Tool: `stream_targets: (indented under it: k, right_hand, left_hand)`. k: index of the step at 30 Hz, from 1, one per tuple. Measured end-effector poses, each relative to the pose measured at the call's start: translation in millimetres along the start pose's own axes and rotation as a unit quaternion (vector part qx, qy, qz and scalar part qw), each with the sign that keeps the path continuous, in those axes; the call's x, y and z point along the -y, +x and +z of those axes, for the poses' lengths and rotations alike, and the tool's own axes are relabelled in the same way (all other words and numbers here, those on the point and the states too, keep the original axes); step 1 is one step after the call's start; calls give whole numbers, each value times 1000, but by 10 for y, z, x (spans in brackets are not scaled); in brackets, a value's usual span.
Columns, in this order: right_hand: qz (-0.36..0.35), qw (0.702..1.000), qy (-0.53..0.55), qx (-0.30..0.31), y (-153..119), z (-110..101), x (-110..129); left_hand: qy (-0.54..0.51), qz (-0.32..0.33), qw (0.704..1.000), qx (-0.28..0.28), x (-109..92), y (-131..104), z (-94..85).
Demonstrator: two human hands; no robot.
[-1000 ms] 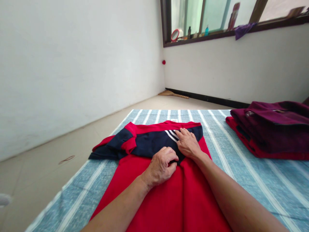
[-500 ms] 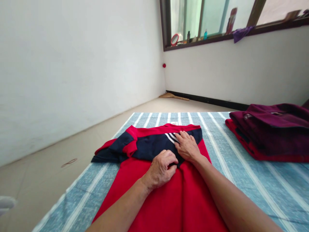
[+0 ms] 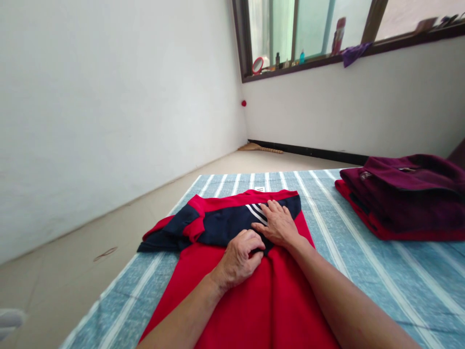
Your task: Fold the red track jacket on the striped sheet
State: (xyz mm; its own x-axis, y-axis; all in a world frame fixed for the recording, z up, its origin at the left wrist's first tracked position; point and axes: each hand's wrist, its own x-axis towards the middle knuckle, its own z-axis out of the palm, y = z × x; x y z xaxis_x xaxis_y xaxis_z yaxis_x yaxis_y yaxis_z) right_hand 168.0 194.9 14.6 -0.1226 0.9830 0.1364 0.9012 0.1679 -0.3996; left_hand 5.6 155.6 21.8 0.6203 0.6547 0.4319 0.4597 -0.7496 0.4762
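A red-and-navy sports top (image 3: 232, 310) lies spread on the striped bedcover, its navy sleeve with white stripes (image 3: 256, 213) folded across the upper part. My left hand (image 3: 240, 257) is closed at the lower edge of that sleeve, fingers curled over the navy cloth. Just to its right, my right hand (image 3: 279, 223) rests flat on the sleeve beside the stripes, fingers apart and thumb stretched toward the left hand. The sleeve's far end (image 3: 163, 237) extends past the body of the top on the left.
Folded maroon and red clothes (image 3: 410, 198) are stacked at the right of the blue-and-white bedcover (image 3: 327, 213). Beyond the bed, a broom (image 3: 261, 148) lies in the corner. A thin loop of cord (image 3: 105, 253) is on the floor at left. Small bottles line the windowsill (image 3: 308, 63).
My right thumb has stretched out toward the left hand over the sleeve. My left hand keeps its place on the cloth. The whole view has shifted slightly.
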Motion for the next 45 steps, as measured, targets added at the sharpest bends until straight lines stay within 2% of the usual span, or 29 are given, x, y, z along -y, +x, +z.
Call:
stream_targets:
  k: [4, 10, 15, 21, 32, 45]
  right_hand:
    - [14, 999, 40, -16, 25, 29, -13]
    - [33, 975, 205, -80, 99, 49, -105]
    - [22, 960, 260, -99, 133, 1, -186]
    - [42, 939, 322, -110, 171, 73, -254]
    - [51, 928, 348, -121, 171, 89, -268]
    - [41, 943, 307, -120, 169, 107, -288]
  left_hand:
    - [2, -3, 1000, 3, -3, 2, -3]
    - [6, 1, 1000, 6, -1, 1, -8]
    - [10, 4, 1000, 10, 11, 0, -3]
    - [13, 7, 1000, 13, 2, -4, -5]
    - [16, 7, 1000, 10, -9, -5, -9]
    - [14, 1, 1000, 11, -38, 2, -19]
